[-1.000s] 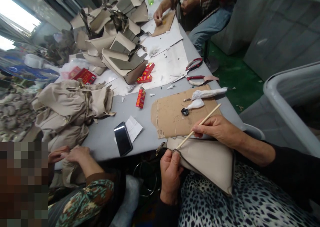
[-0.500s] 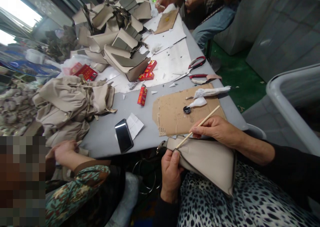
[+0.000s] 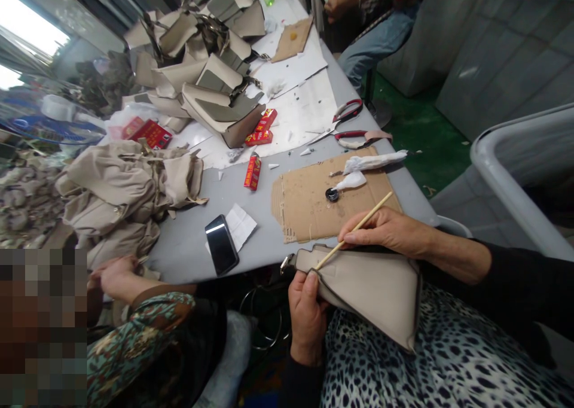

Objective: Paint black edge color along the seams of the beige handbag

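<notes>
A beige handbag (image 3: pixel 372 288) with dark edges lies tilted over my lap, close to the table's front edge. My left hand (image 3: pixel 308 312) pinches the bag's near left edge between thumb and fingers. A thin wooden stick (image 3: pixel 359 225) is held like a pen in my right hand (image 3: pixel 388 231). Its lower tip meets the bag's edge right by my left thumb. Beyond the bag, a small black pot (image 3: pixel 332 194) with dark contents sits on a cardboard sheet (image 3: pixel 305 210). Next to the pot lies a white, narrow-necked squeeze bottle (image 3: pixel 352 181).
Red-handled scissors (image 3: pixel 350 136), small red boxes (image 3: pixel 253 171) and a black phone (image 3: pixel 221 245) lie on the grey table (image 3: pixel 179 258). Beige bags (image 3: pixel 215 103) are heaped at the back left. Co-workers sit at left (image 3: pixel 147 318) and far side (image 3: pixel 376 31).
The view has shifted slightly. Both my hands keep their hold, with the stick's tip still at the bag's edge. The far co-worker's one hand has drawn back from above the table.
</notes>
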Motion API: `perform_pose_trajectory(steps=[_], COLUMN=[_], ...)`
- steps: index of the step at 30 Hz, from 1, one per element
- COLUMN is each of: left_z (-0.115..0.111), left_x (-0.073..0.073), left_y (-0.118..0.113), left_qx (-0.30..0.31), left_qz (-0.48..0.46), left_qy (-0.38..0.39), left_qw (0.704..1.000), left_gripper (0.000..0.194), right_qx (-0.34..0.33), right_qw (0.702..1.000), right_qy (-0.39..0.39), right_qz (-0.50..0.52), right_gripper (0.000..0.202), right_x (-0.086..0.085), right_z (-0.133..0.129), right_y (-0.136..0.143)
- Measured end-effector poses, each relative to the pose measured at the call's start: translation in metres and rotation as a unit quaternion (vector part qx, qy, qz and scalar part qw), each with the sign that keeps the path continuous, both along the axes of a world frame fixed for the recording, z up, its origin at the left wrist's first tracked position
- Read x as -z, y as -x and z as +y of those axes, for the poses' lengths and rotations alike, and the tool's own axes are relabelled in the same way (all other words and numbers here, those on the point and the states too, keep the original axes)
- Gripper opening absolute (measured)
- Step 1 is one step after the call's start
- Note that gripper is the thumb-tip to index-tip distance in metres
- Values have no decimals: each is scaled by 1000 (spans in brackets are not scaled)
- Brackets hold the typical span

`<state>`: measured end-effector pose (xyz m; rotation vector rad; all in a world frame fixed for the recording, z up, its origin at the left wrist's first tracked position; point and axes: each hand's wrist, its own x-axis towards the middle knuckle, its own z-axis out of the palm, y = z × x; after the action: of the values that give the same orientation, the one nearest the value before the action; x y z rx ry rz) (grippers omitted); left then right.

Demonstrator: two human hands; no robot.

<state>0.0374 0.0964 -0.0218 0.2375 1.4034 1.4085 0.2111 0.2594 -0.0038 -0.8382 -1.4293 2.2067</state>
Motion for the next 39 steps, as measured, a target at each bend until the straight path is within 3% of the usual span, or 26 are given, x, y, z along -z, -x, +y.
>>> perform_pose_trajectory(steps=[13, 20, 26, 32, 35, 39], left_z=[-2, -5, -5, -2, -1, 0], left_x=[-5, -4, -5, -6, -4, 1], left_y=[-5, -6, -6, -9, -8, -1], left_qx=[-23, -36, -35, -65, -70, -34], left_qz=[6, 1, 23, 49, 100, 160], left_qy=[-7, -7, -1, -21, -30, -11], left_qw=[1000, 999, 999, 996, 992, 986], left_gripper=[40, 35, 39, 33, 27, 28], right_qx=[-10, -51, -56, -63, -37, 55], right_qw=[999, 995, 985, 942, 938, 955], right_qy=[12, -80, -155, -298, -305, -278], right_qz=[-29, -30, 44, 139, 159, 88], right_gripper=[22, 22, 19, 21, 21, 20], right_x=[-3, 4, 6, 11, 12, 9], right_z=[-9, -9, -14, -21, -24, -23], right_y=[-10, -17, -22, -23, -28, -41])
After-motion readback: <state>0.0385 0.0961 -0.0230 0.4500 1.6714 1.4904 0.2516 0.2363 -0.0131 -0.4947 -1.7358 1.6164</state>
